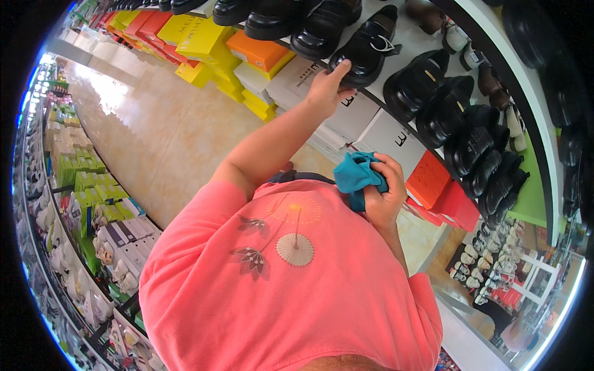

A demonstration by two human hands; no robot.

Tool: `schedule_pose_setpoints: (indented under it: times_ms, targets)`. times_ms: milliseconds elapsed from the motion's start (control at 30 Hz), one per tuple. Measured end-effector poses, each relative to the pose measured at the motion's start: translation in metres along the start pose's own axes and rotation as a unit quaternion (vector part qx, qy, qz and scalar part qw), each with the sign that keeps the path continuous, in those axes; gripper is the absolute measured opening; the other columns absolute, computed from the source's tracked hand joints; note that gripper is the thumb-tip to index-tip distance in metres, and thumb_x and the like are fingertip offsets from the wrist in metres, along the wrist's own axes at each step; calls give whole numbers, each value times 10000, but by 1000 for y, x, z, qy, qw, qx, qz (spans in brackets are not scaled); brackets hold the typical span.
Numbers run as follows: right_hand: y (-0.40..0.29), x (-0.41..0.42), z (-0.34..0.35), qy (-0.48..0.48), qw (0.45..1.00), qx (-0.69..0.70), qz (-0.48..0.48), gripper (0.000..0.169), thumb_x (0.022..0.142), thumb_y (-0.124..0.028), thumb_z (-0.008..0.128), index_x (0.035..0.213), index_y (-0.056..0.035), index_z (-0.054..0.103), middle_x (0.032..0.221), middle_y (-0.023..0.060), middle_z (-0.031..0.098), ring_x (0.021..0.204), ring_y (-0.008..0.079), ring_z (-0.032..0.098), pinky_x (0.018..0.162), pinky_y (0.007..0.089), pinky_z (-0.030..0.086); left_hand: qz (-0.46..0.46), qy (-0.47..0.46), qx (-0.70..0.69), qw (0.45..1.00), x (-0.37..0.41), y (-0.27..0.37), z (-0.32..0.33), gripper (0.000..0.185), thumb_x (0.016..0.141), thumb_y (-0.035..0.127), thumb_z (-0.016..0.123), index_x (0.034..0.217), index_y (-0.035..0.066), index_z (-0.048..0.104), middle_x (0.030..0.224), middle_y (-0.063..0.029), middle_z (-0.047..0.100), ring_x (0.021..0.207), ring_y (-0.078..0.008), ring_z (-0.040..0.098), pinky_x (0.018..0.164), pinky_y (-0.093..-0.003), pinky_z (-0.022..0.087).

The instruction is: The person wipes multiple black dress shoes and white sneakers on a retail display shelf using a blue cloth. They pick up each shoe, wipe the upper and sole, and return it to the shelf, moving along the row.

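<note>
My left hand [327, 90] reaches up to the shelf edge and grips the toe of a black leather shoe [364, 55], thumb on top and fingers at the sole. A strap with a pale, loop-shaped ornament crosses that shoe. My right hand [387, 188] is in front of my chest, closed around a crumpled teal cloth [355, 174]. The cloth is apart from the shoe. Beside the gripped shoe on the shelf sit another glossy black shoe [320, 35] and, to the right, a black loafer [413, 86] with a gold-coloured bar.
Below the shelf, white shoeboxes [350, 116], yellow boxes [206, 39] and red-orange boxes [429, 178] are stacked, some bearing writing. A curved upper shelf [524, 74] overhangs at right. Tiled floor [195, 125] separates this shelf from a rack of boxes and shoes [111, 208] at left.
</note>
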State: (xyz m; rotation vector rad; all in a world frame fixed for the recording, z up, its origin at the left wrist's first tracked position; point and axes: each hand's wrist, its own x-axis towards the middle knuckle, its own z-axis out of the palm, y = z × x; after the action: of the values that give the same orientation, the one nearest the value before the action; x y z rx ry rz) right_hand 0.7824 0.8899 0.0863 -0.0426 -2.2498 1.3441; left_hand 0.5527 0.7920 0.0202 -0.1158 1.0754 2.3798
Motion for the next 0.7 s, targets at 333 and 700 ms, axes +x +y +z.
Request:
schedule_pose_setpoints:
  times_ms: [333, 700]
  targets:
    - [15, -27, -35, 33, 998, -29, 40, 284, 622, 84, 595, 895, 14, 626, 1067, 147, 623, 960, 276, 613, 826, 340, 492, -123, -11, 85, 989, -12, -58, 66, 616, 765, 430, 731, 1121, -23, 516, 966, -135, 559, 819, -233, 593, 706, -323, 501]
    - [27, -63, -86, 77, 992, -90, 41, 263, 638, 69, 605, 894, 11, 630, 1055, 146, 627, 982, 309, 608, 848, 364, 488, -71, 111, 64, 989, -8, -70, 108, 488, 723, 265, 738, 1086, -3, 552, 1005, -116, 605, 849, -214, 600, 673, -340, 509]
